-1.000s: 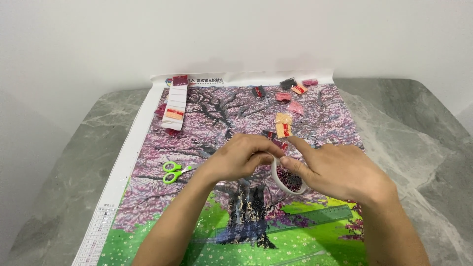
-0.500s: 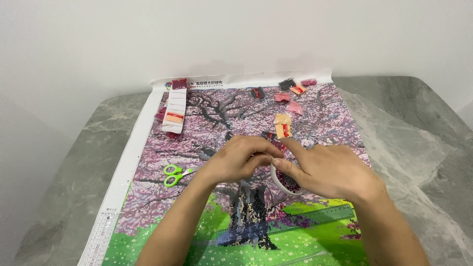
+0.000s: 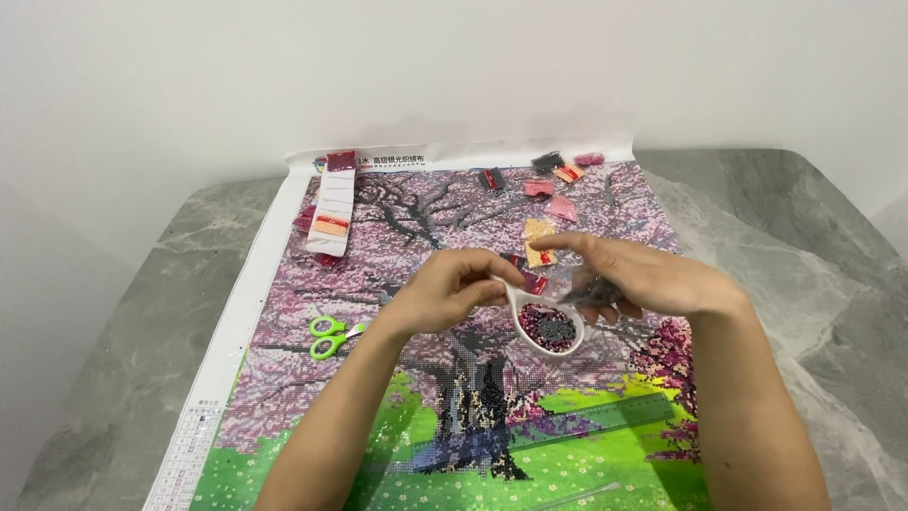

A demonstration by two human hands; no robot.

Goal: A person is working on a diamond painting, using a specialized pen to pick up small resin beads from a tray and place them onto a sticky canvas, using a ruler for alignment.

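My left hand (image 3: 445,291) pinches the narrow end of a small white tray (image 3: 544,326) filled with dark red and black beads, held just above the canvas. My right hand (image 3: 653,274) hovers over the tray's right side and grips a small clear bag (image 3: 591,290) of dark beads, tilted down toward the tray. Both hands are above a large diamond-painting canvas (image 3: 378,255) showing a pink blossom tree on green grass.
Green-handled scissors (image 3: 329,335) lie on the canvas to the left. A strip of white bead packets (image 3: 334,210) sits at the upper left; several small bead bags (image 3: 553,185) lie along the top. A green ruler (image 3: 605,421) lies across the lower canvas. The grey marble table (image 3: 804,265) surrounds it.
My right hand lifted off the tray and moved right, now tipping a small bag over it. The tray's beads are uncovered, and the left hand still grips the tray's end.
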